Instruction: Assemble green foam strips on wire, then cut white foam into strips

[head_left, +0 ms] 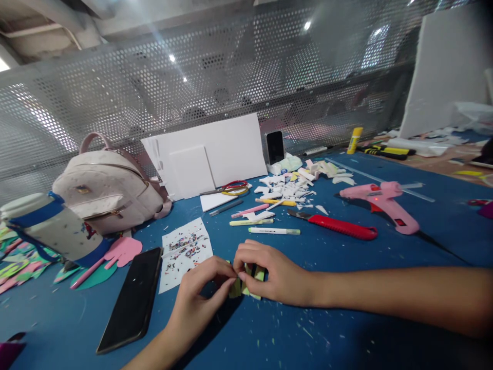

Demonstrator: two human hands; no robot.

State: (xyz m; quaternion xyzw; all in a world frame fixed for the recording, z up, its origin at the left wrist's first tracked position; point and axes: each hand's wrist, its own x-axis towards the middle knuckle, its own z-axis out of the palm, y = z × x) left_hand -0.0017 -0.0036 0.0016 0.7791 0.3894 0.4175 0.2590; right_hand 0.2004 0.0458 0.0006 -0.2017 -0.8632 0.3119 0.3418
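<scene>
Both hands meet over the blue tabletop, around a small yellow-green piece (pixel 245 289) with darker gaps or bands across it; it looks like paper or foam, but most of it is hidden by fingers. My left hand (pixel 200 282) pinches its left side with thumb and forefinger. From the right, my right hand (pixel 269 267) closes thumb and fingers on its upper part, the fingertips almost touching those of the left. A white highlighter (pixel 274 231) lies just beyond the right hand. To the left of the left hand is a white sheet (pixel 192 226) strewn with tiny coloured bits.
A black phone (pixel 133 300) lies at left, near a white-and-blue bottle (pixel 54 226) and a backpack (pixel 111 185). Beyond the hands are a red utility knife (pixel 342 226), a pink glue gun (pixel 385 200), scissors (pixel 233 188), white scraps (pixel 288 187) and a leaning white board (pixel 234 149).
</scene>
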